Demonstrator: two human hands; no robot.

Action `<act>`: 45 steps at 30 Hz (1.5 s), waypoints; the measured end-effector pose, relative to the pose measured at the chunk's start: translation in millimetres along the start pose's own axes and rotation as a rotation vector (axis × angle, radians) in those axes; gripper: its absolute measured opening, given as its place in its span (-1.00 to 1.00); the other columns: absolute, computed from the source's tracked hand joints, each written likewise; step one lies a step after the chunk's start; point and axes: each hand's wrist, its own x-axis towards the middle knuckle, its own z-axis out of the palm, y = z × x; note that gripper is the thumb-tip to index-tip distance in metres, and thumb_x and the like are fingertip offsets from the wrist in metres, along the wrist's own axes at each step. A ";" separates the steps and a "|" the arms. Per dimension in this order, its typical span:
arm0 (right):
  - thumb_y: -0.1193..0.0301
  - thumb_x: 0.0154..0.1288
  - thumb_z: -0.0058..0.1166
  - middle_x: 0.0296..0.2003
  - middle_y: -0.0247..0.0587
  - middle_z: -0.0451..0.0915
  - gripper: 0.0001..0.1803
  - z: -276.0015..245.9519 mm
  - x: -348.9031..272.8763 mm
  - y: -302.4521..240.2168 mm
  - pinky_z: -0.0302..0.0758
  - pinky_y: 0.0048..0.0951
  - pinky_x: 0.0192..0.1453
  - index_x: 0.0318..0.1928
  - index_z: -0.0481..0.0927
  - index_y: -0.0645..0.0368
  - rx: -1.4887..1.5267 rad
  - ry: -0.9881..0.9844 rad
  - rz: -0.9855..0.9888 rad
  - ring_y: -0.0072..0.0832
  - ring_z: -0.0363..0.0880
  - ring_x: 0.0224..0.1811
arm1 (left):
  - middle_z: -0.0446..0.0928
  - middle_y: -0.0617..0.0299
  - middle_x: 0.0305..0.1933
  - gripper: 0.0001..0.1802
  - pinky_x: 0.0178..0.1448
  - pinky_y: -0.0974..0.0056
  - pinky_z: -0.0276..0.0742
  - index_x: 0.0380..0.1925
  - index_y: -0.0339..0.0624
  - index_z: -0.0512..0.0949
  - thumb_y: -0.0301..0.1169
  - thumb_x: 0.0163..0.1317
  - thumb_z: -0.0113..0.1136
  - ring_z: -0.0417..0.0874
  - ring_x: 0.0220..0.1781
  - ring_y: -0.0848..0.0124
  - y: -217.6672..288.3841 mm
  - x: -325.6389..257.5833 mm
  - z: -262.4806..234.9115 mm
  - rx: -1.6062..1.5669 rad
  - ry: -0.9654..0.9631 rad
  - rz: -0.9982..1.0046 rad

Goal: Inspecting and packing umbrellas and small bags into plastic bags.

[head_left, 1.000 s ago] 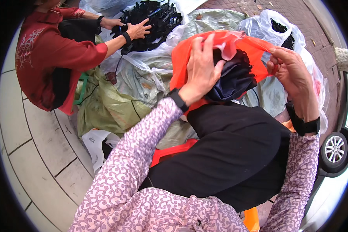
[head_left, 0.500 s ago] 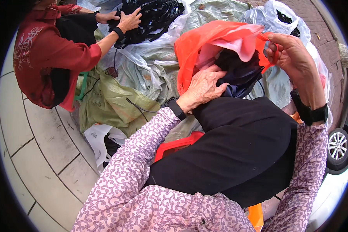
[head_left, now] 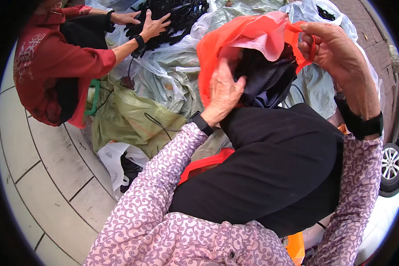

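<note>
My right hand (head_left: 334, 51) is closed on the handle of a red plastic bag (head_left: 239, 33) and holds that side of it up. The bag's mouth faces me, and a pale pink inner side (head_left: 270, 42) shows along its rim. Inside lies a dark navy, shiny bundle (head_left: 264, 77) that looks like fabric or plastic sheet. My left hand (head_left: 224, 91) reaches into the bag's left side, thumb apart from the stretched fingers. Its fingertips are partly hidden in there, and I see nothing gripped. The bag rests against my black-trousered knees.
On the left, a person in red (head_left: 62, 62) spreads both hands over a heap of thin black pieces (head_left: 177, 26). Clear and greenish plastic sacks (head_left: 133, 108) lie around. A white bag (head_left: 115, 164) stands on the tiles; a red stool edge (head_left: 206, 165) shows beside my leg. A car wheel (head_left: 391, 163) is far right.
My left hand has slid left off the dark bundle and deeper along the bag's inner side. The right hand, still holding the handle, has shifted slightly up. The other person's fingers have spread.
</note>
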 end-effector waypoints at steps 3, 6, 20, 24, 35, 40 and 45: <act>0.46 0.26 0.12 -0.42 -0.23 0.55 -0.83 -11.6 1.0 -2.9 0.55 -0.52 -0.28 -0.23 0.55 0.34 -0.001 -0.068 -0.037 -0.54 0.55 -0.45 | 0.53 -0.18 -0.23 -0.26 -0.06 0.03 0.50 -0.07 -0.42 0.32 -0.26 -0.19 0.48 0.59 -0.16 -0.05 -0.3 6.4 -22.6 0.069 0.042 -0.141; 0.36 0.27 0.15 -0.52 -0.41 0.45 -0.82 -12.4 1.0 -4.3 0.42 -0.59 -0.33 -0.35 0.50 0.20 -0.043 -0.105 -0.013 -0.64 0.48 -0.48 | 0.43 -0.28 0.04 -0.04 0.21 0.05 0.39 0.14 -0.47 0.22 -0.22 -0.21 0.50 0.49 0.10 -0.08 -13.8 12.7 -39.7 0.139 -0.004 -0.205; 0.38 0.28 0.09 -0.55 -0.31 0.49 -0.83 -0.2 -12.2 -5.2 0.46 -0.52 -0.37 -0.37 0.51 0.24 -0.036 -0.020 -0.048 -0.58 0.48 -0.51 | 0.55 -0.11 -0.29 -0.29 -0.11 -0.02 0.51 0.11 -0.29 0.39 -0.17 -0.04 0.35 0.59 -0.21 -0.06 5.0 16.9 -55.9 0.335 -0.222 -0.085; 0.41 0.28 0.08 -0.54 -0.33 0.51 -0.84 5.5 -15.6 -10.1 0.46 -0.53 -0.37 -0.38 0.52 0.25 -0.004 -0.018 -0.046 -0.61 0.49 -0.51 | 0.50 0.02 -0.22 -0.70 -0.03 0.07 0.48 -0.17 -0.30 0.53 -0.46 0.05 0.20 0.57 -0.12 0.08 64.9 42.7 -60.0 0.088 -0.061 0.222; 0.39 0.27 0.10 -0.54 -0.34 0.50 -0.83 0.0 -19.7 -10.0 0.46 -0.54 -0.35 -0.31 0.56 0.28 0.028 -0.034 -0.044 -0.62 0.48 -0.49 | 0.47 -0.24 -0.09 -0.53 0.05 -0.06 0.42 -0.01 -0.35 0.38 -0.19 0.24 0.11 0.49 -0.01 -0.15 49.8 64.0 42.5 -0.053 -0.331 0.298; 0.38 0.27 0.12 -0.50 -0.33 0.52 -0.75 -6.8 -20.3 -7.2 0.43 -0.55 -0.34 -0.17 0.59 0.35 0.054 -0.078 -0.002 -0.60 0.49 -0.46 | 0.48 -0.27 -0.10 -0.61 0.03 -0.01 0.47 0.00 -0.35 0.37 -0.24 0.36 -0.10 0.52 -0.03 -0.17 37.0 60.5 44.8 0.103 -0.582 0.450; 0.43 0.26 0.11 -0.46 -0.30 0.54 -0.82 -11.4 -16.8 -4.6 0.46 -0.54 -0.32 -0.31 0.59 0.34 0.127 -0.128 -0.026 -0.59 0.50 -0.47 | 0.57 -0.13 -0.26 -0.76 -0.13 0.04 0.51 -0.27 -0.28 0.54 -0.36 0.26 -0.06 0.61 -0.21 0.02 26.5 56.4 58.8 -0.393 -0.444 0.114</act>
